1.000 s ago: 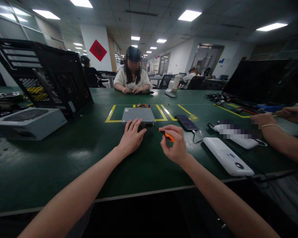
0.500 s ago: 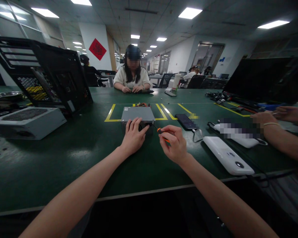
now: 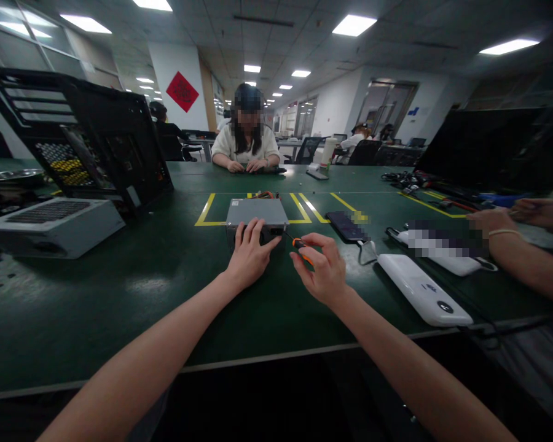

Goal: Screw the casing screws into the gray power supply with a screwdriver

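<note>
our open left hand braces the closed box; our right hand grips the driver at its corner, progress unclear.

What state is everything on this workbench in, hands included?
Gray power supply: upright, steadied by left hand
Left hand: fingers spread on its casing
Orange-black screwdriver: held, pointing at its corner
Right hand: gripping the screwdriver
Leftmost power supply: unattended, vented face up
Computer case: open, insides showing
Smartphone: lying flat, screen dark
</note>
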{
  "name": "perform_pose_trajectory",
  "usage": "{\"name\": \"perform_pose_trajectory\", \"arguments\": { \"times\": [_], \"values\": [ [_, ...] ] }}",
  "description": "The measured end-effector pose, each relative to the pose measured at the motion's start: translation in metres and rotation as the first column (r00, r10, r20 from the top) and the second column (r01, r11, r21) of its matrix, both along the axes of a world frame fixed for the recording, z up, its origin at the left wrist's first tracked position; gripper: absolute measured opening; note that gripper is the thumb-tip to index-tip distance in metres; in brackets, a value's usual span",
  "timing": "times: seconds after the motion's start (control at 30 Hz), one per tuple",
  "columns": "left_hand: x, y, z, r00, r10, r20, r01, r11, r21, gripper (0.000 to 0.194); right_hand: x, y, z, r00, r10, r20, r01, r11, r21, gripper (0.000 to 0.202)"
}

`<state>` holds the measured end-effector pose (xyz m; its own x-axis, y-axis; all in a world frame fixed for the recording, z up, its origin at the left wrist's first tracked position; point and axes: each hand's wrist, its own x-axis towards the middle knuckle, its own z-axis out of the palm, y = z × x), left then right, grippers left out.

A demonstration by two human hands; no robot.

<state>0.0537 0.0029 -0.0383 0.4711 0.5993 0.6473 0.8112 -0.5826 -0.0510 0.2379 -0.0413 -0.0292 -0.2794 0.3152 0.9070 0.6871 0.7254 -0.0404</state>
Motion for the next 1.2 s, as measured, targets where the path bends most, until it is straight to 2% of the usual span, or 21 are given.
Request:
{"name": "perform_pose_trajectory", "arguments": {
  "times": [0.17, 0.27, 0.37, 0.57, 0.7, 0.93, 1.2],
  "values": [
    [0.0020, -0.0007, -0.0010, 0.998, 0.035, -0.056, -0.035, 0.999, 0.004, 0.053, -0.0022, 0.0003, 0.0006, 0.999, 0.044, -0.005, -0.044, 0.999, 0.004, 0.042],
    [0.0026, -0.0009, -0.0008, 0.995, 0.054, -0.081, -0.053, 0.999, 0.015, 0.052, -0.0022, 0.0007, 0.0006, 0.999, 0.010, 0.034, -0.012, 0.999, 0.041, 0.040],
    [0.0026, -0.0017, 0.0001, 0.993, 0.062, -0.102, -0.059, 0.998, 0.028, 0.051, -0.0014, 0.0011, -0.0008, 0.999, 0.004, 0.035, -0.005, 1.000, 0.019, 0.038],
    [0.0027, -0.0032, 0.0016, 0.992, 0.069, -0.104, -0.066, 0.997, 0.030, 0.052, -0.0015, 0.0009, 0.0004, 1.000, -0.027, -0.003, 0.027, 1.000, 0.004, 0.034],
    [0.0029, -0.0020, 0.0003, 0.993, 0.072, -0.098, -0.068, 0.997, 0.045, 0.051, -0.0019, 0.0009, 0.0020, 1.000, 0.017, -0.026, -0.017, 1.000, 0.002, 0.042],
    [0.0023, -0.0015, -0.0004, 0.993, 0.085, -0.085, -0.081, 0.995, 0.053, 0.046, 0.0006, 0.0051, -0.0013, 0.997, 0.050, 0.054, -0.055, 0.993, 0.107, 0.039],
    [0.0024, -0.0027, 0.0017, 0.989, 0.105, -0.106, -0.099, 0.993, 0.066, 0.045, 0.0006, 0.0045, -0.0012, 0.997, 0.028, 0.066, -0.035, 0.994, 0.099, 0.035]
  ]
}}
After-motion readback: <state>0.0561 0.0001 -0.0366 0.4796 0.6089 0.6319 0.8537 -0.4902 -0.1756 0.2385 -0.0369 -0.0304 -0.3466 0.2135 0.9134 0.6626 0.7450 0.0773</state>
